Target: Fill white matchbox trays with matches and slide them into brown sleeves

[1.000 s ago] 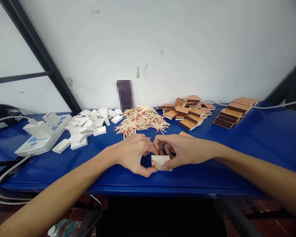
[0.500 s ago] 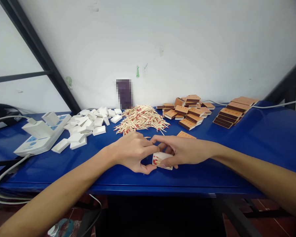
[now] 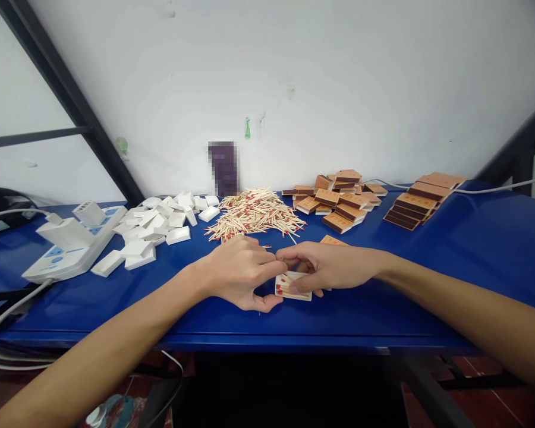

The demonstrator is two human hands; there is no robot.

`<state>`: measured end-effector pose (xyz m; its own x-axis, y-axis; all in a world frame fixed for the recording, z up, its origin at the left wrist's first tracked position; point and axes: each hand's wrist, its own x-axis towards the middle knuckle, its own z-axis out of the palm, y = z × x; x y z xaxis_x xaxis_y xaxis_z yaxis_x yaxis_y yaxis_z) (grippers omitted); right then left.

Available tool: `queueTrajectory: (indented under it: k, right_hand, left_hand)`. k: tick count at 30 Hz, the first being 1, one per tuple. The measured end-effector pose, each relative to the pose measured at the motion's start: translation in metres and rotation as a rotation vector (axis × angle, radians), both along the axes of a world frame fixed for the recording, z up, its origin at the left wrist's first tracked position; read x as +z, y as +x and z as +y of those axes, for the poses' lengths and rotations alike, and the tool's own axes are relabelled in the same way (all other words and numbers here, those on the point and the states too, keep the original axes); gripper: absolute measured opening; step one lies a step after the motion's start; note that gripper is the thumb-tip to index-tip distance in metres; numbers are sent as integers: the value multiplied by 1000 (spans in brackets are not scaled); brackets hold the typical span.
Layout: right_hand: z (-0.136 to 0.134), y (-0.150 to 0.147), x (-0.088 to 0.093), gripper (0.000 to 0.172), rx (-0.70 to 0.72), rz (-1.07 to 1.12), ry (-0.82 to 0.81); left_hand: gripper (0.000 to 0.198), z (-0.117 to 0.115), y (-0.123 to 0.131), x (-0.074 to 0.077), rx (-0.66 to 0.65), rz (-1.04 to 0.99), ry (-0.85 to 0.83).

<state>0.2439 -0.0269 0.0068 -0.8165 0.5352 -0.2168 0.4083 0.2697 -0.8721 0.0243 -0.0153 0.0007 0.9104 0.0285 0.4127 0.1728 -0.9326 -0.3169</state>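
A small white matchbox tray [image 3: 307,295] with red-tipped matches in it lies low over the blue table, between my hands. My right hand [image 3: 334,270] grips its right part, the thumb pressed down on the matches inside. At the tray's left end, my left hand [image 3: 241,270] has its thumb and forefinger curled around the near and far corners. Just beyond my right hand an orange matchbox sleeve [image 3: 334,240] is partly hidden. Behind the hands rises a heap of loose matches [image 3: 258,211].
White empty trays [image 3: 149,223] are piled at left, beside a power strip [image 3: 66,255] with plugs and cables. Orange matchboxes [image 3: 339,199] form a heap at back right, and more stand in a leaning row [image 3: 421,199]. A wall [image 3: 316,89] closes off the table's back.
The tray's open top is tilted more toward me, and my right hand has shifted slightly left and up. The left hand keeps nearly the same pose.
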Motion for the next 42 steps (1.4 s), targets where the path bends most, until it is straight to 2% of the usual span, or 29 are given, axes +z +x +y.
queueTrajectory:
  k: [2,7,10,13,20,26,34,42]
  right_hand:
    - [-2,-1,1,20,-1,-8,45]
    - [-10,-7,-1,16,-46,-29,337]
    - [-11,-8,-2,19,-51,-45,393]
    - [-10,-7,-2,21,-40,-28,369]
    - [-7,-4,-2,22,-20,23,191]
    - [-7,-4,-2,15,-21,37,188]
    - [-7,-4,-2,20,-17,40,203]
    - [-4,-2,-3,22,-16,50,65]
  left_hand:
    - [28,0,0,0,2,10,-6]
    - [30,0,2,-1,-6,20,-10]
    - [28,0,4,-1,-21,11,-1]
    - [28,-1,4,-1,-21,8,3]
    - [30,-2,4,-2,11,30,12]
    - [28,-1,4,-2,7,13,-19]
    - [28,-2,4,-1,4,15,-38]
    - [28,-1,3,-3,14,4,-80]
